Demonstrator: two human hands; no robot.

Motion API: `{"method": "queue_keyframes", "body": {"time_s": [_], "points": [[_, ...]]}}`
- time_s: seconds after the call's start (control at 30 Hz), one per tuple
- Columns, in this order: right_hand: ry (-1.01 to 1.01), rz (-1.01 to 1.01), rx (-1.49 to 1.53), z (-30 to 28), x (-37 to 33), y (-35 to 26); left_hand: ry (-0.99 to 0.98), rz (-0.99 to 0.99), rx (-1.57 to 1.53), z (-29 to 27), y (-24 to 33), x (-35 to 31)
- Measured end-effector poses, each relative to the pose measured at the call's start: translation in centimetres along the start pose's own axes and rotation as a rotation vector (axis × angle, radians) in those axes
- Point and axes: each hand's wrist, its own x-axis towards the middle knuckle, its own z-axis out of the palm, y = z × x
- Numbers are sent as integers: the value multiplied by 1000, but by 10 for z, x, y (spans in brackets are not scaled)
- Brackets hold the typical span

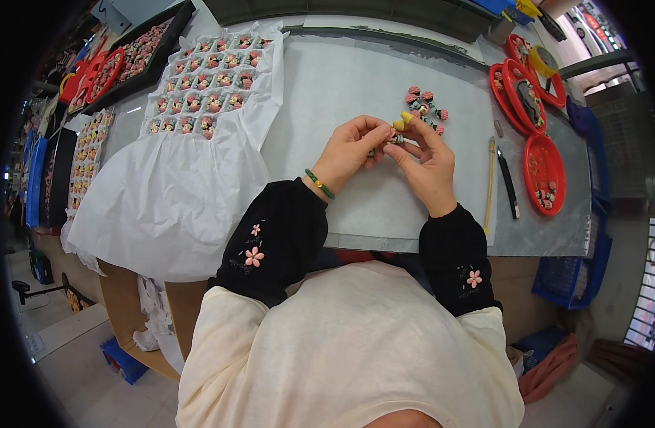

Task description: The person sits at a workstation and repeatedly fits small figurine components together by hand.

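Note:
My left hand [354, 148] and my right hand [429, 164] meet over the pale work sheet [320, 85], fingers pinched together. Between their fingertips is a small pink, dark and green figurine [394, 138], partly hidden by the fingers. Yellow finger covers sit on fingertips of the right hand. Just beyond the hands lies a loose cluster of similar figurines [427, 100] with pink knobbly tops. To the left, a compartment tray [212, 80] lined with white paper holds rows of figurines with pink tops.
Red bowls [533, 153] with more figurines stand at the right. Beside the sheet lie a thin wooden stick [491, 178] and a black pen-like tool [509, 184]. A black tray [172, 43] of pink pieces is far left. White paper [170, 200] hangs over the front table edge.

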Motion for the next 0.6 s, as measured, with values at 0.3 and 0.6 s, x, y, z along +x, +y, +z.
{"method": "queue_keyframes", "body": {"time_s": [0.3,0.6], "points": [[59,-54,30,-6,-2,9,-116,75,-140,-2,-3,1],[80,-9,13,-10,-2,7,-70,34,-363,-4,0,1]]}}
